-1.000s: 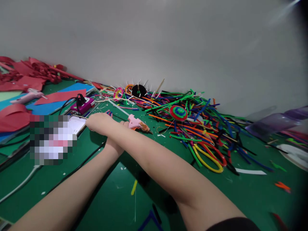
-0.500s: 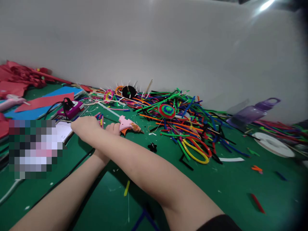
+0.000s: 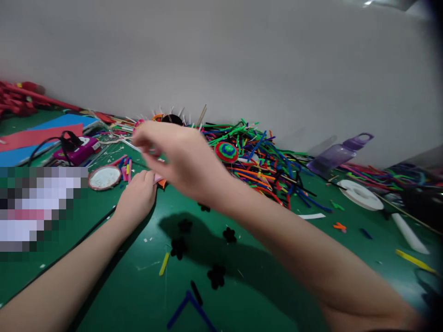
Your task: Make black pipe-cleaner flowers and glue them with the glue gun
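Observation:
My left hand point(image 3: 138, 193) is closed around the handle of a pink hot glue gun point(image 3: 158, 178). The gun's orange trigger shows by the fingers; its front is hidden behind my right hand point(image 3: 187, 161). Raised above the table, that hand has loosely bent fingers with a gap to the thumb, somewhat blurred, and nothing shows in it. Below it on the green table lie several black flower shapes, among them a black flower point(image 3: 216, 276) near the front. A round white disc with a pinkish rim point(image 3: 104, 178) lies left of the glue gun, beside short coloured sticks point(image 3: 127, 169).
A heap of coloured pipe cleaners point(image 3: 263, 157) fills the back, with a red, green and blue coiled disc point(image 3: 226, 152) on it. A purple bottle point(image 3: 335, 157) and a white spool point(image 3: 360, 194) are at right. A purple box point(image 3: 81, 150) and black cable point(image 3: 93, 235) are at left.
My right hand has lifted and moved right, from beside the phone to above the glue gun. The round white disc and more black flowers now show. The view has shifted slightly right.

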`<state>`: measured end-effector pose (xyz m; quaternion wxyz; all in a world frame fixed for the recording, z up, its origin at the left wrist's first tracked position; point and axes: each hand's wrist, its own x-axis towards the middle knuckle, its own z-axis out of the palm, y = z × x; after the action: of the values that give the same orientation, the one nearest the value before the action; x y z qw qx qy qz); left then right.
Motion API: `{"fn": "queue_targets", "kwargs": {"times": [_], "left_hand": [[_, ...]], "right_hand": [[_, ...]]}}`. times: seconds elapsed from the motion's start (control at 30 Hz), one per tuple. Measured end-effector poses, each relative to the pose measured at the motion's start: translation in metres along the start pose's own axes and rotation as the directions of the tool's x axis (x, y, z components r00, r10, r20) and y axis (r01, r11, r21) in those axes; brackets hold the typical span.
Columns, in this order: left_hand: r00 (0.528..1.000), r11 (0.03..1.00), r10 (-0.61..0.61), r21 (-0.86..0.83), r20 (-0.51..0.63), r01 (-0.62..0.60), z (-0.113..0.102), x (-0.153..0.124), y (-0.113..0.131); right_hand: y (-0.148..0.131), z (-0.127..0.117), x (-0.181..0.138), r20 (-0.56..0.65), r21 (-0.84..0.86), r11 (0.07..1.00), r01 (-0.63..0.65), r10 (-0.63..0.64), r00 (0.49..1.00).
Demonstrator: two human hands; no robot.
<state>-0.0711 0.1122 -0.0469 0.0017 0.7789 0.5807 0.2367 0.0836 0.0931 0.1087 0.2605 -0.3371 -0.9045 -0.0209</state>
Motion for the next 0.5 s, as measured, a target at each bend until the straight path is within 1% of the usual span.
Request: {"fn": "queue_targets", "kwargs": {"times": [0.03,0.1,0.17,0.23,0.27,0.3,0.33,0.43,0.5], "left_hand": [[1.000,1.000,0.004,0.011,0.002,-0.004,-0.002,-0.001,0.002],[1.000,0.999,0.015,0.036,0.003,-0.015,-0.006,-0.002,0.005],[1.000,0.998,0.028,0.048,0.004,-0.028,-0.008,-0.001,0.007],[0.999,0.998,0.040,0.057,0.001,-0.040,-0.009,-0.001,0.008],[0.999,0.997,0.045,0.062,-0.001,-0.044,-0.009,-0.001,0.008],[0.999,0.997,0.049,0.068,-0.002,-0.048,-0.010,-0.001,0.008],[0.999,0.996,0.051,0.074,-0.001,-0.051,-0.010,-0.001,0.008],[0.999,0.994,0.055,0.092,0.003,-0.055,-0.010,-0.002,0.007],[0.998,0.994,0.056,0.098,0.007,-0.056,-0.009,-0.002,0.006]], "right_hand": [[0.015,-0.008,-0.017,-0.043,0.069,0.996,-0.057,0.060,0.997],[0.041,-0.010,-0.052,-0.129,0.186,0.968,-0.166,0.192,0.973],[0.059,-0.001,-0.087,-0.163,0.293,0.916,-0.273,0.330,0.930],[0.066,0.016,-0.118,-0.206,0.374,0.856,-0.357,0.452,0.868],[0.066,0.024,-0.131,-0.199,0.390,0.836,-0.386,0.486,0.851],[0.066,0.032,-0.141,-0.199,0.392,0.831,-0.394,0.495,0.846],[0.065,0.038,-0.149,-0.194,0.385,0.837,-0.388,0.485,0.853],[0.065,0.052,-0.161,-0.166,0.356,0.880,-0.315,0.391,0.905],[0.067,0.057,-0.163,-0.160,0.344,0.899,-0.273,0.342,0.926]]}}
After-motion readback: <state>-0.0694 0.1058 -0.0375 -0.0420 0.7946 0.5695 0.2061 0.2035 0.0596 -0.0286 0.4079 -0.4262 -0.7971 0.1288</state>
